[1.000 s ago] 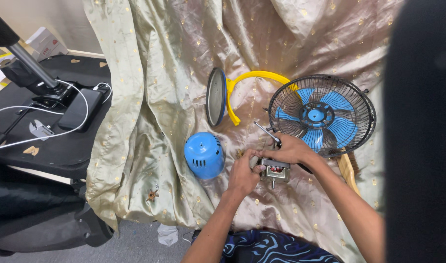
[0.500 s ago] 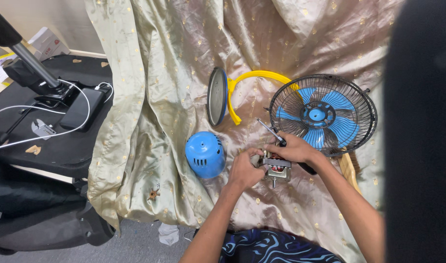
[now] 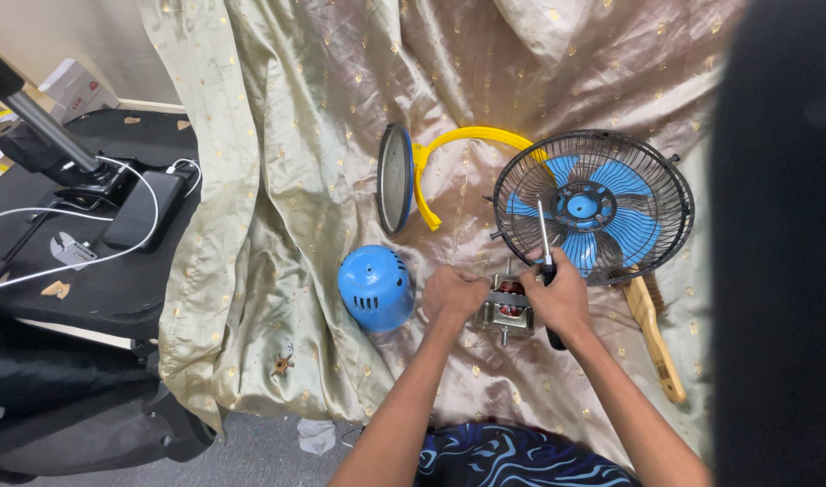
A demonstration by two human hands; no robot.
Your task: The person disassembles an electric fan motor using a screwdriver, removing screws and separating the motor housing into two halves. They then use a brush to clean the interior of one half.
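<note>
Right hand (image 3: 562, 302) tilted screwdriver (image 3: 543, 236) upright, motor (image 3: 506, 309) gripped

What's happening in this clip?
A person sits over a gold cloth with a fan taken apart. The left hand steadies the bare motor; the right hand grips a screwdriver, shaft pointing up toward the caged blue fan. A blue motor cover and a yellow bracket lie apart nearby.

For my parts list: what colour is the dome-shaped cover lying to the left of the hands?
Blue. The dome-shaped cover shows clearly in the head view.
</note>
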